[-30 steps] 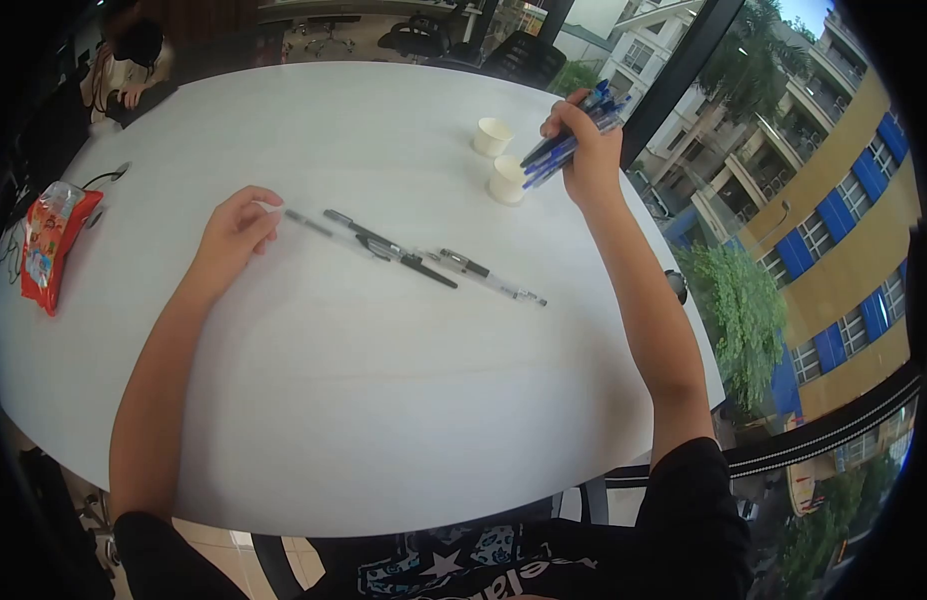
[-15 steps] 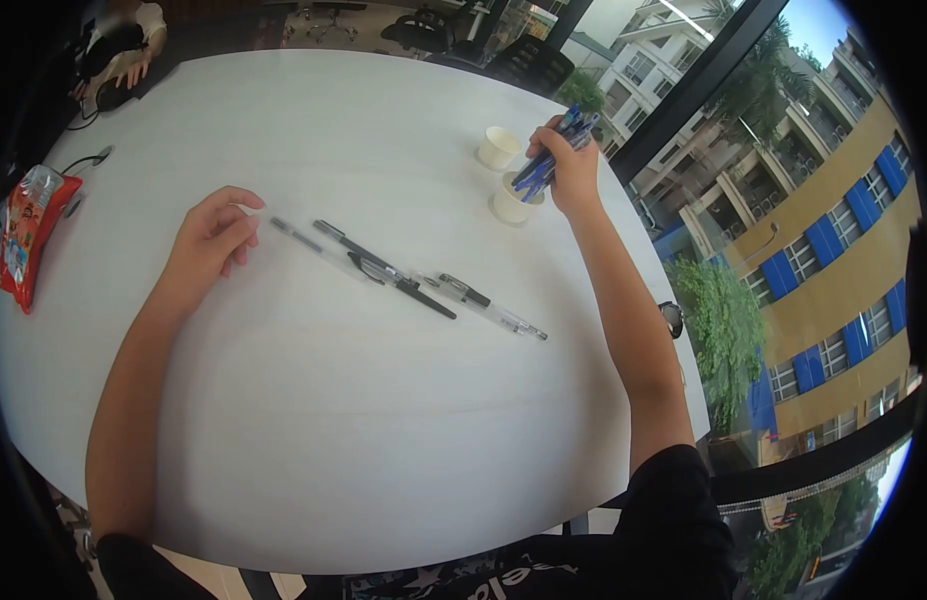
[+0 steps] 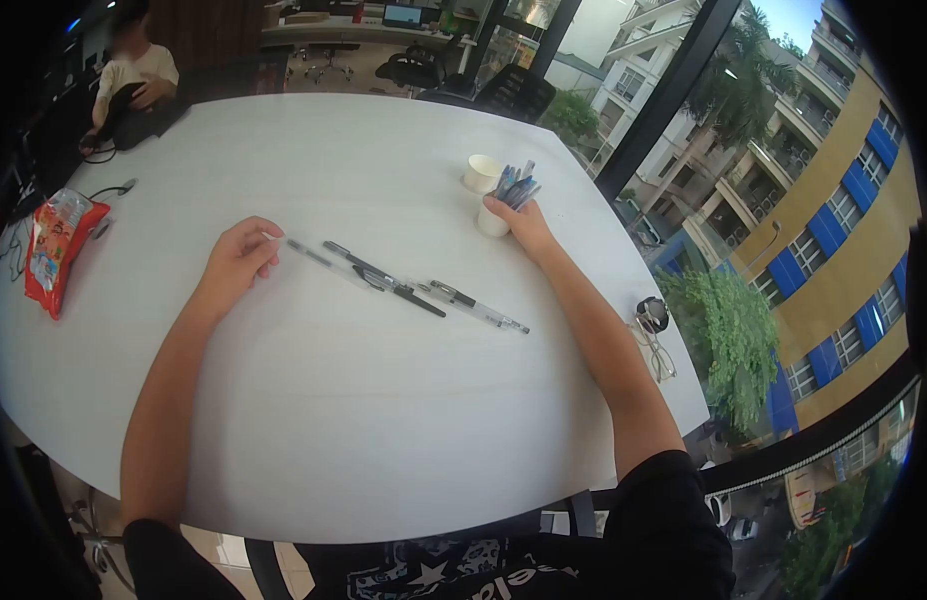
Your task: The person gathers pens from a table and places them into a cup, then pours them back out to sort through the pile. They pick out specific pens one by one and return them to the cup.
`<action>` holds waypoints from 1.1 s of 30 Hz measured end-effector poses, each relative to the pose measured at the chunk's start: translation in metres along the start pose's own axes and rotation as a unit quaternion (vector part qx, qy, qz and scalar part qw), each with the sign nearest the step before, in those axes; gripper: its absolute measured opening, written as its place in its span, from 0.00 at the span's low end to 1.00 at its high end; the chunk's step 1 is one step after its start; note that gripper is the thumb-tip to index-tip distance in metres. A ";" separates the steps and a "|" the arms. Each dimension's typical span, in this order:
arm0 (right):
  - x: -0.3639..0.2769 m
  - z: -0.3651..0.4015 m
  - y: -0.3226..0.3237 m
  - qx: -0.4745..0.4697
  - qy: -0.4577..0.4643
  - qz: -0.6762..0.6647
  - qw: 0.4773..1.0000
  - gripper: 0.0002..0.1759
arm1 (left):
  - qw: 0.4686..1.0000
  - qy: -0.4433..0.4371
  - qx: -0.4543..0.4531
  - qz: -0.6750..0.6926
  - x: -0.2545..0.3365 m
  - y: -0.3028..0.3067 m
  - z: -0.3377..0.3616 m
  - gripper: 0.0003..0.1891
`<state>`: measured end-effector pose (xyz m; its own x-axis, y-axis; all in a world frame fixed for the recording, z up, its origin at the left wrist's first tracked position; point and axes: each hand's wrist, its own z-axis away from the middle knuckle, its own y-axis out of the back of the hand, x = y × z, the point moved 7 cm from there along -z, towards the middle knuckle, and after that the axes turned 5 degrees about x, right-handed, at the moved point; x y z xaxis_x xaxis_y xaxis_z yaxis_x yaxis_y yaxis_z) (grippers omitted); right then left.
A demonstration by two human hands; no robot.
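Bluish clear pens (image 3: 518,186) fanned at white cup (image 3: 493,223); right grip (image 3: 528,225) curled, hold unclear; left grip (image 3: 239,256) loose, empty

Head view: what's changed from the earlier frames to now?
The right hand has carried the blue pens down and inward to the nearer cup, seemingly into it; whether it has let go is hidden. Unchanged: the left hand near the row of loose pens, those pens, the farther cup and the red bag.
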<state>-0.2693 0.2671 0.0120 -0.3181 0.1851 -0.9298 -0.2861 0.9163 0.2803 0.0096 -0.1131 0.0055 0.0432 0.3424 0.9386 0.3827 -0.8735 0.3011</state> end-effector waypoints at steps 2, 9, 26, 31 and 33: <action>0.007 0.009 0.002 0.008 -0.013 -0.007 1.000 0.38 | 1.000 0.003 0.012 -0.018 0.002 -0.002 0.003 0.08; 0.001 0.062 0.006 0.046 0.068 0.092 0.992 0.58 | 0.987 -0.098 0.090 -0.093 -0.003 0.000 0.019 0.05; -0.011 0.097 0.008 0.096 0.094 0.306 0.942 0.17 | 0.898 0.039 0.278 -0.340 0.005 -0.022 0.017 0.21; -0.011 0.106 0.004 0.068 0.106 0.331 0.935 0.18 | 0.846 0.076 0.273 -0.452 0.035 -0.070 0.022 0.32; -0.013 0.111 0.002 0.051 0.100 0.351 0.930 0.20 | 0.842 0.067 0.223 -0.486 0.036 -0.083 0.018 0.37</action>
<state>-0.1653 0.3060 -0.0021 -0.5591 0.6893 -0.4608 0.1396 0.6261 0.7672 -0.0043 -0.0217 0.0116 -0.5830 0.7529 0.3054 0.4881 0.0240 0.8725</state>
